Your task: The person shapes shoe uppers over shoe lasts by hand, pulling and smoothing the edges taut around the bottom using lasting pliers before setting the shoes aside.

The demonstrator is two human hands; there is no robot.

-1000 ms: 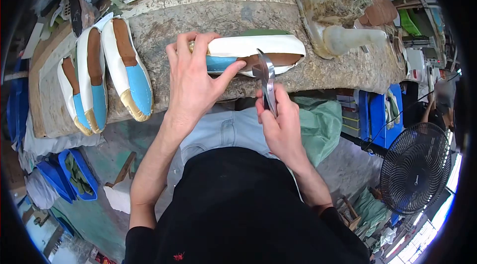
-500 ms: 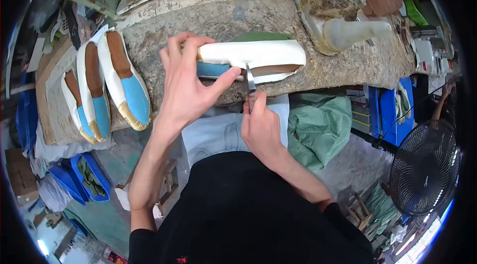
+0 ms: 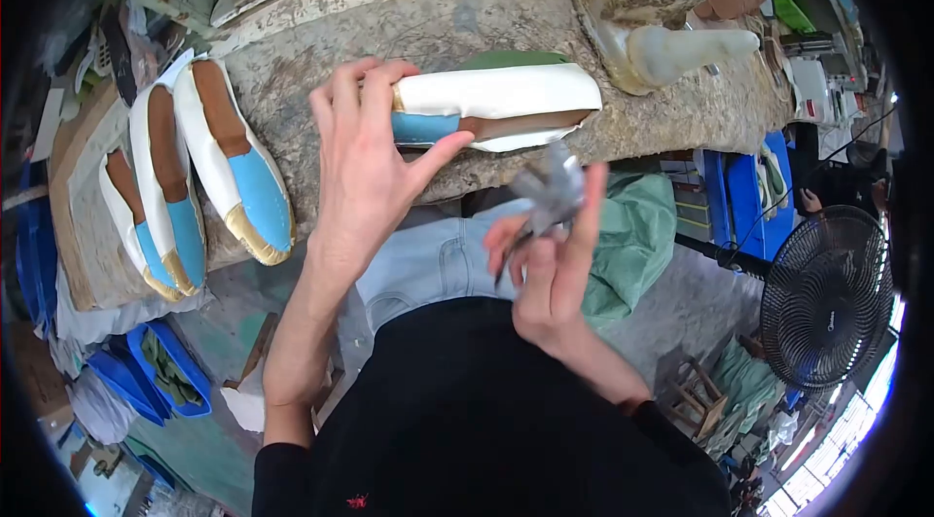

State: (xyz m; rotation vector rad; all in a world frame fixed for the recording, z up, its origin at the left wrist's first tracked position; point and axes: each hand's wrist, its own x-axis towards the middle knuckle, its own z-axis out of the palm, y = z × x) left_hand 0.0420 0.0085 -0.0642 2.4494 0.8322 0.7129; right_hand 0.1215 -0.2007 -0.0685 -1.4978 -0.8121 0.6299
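Note:
A white shoe (image 3: 506,89) with a blue and gold toe lies on its side on the worn bench (image 3: 389,35), its brown inside facing me. My left hand (image 3: 365,142) is closed round the toe end, thumb on the blue part. Just below the shoe, apart from it, my right hand (image 3: 555,274) holds a metal tool (image 3: 553,188) with its fingers partly spread. The tool is blurred by motion, so its jaws are hard to make out. A green piece (image 3: 516,59) shows behind the shoe.
Three similar shoes (image 3: 233,157) lie at the bench's left. A pale horn-shaped fixture (image 3: 681,55) stands at the right. Below are blue bins (image 3: 175,371), green cloth (image 3: 632,245) and a black fan (image 3: 827,298). Part of another person (image 3: 846,188) shows at far right.
The tool in my right hand has come away from the shoe's opening, down and to the right, and is turned in the fingers. My left hand keeps its hold on the toe end.

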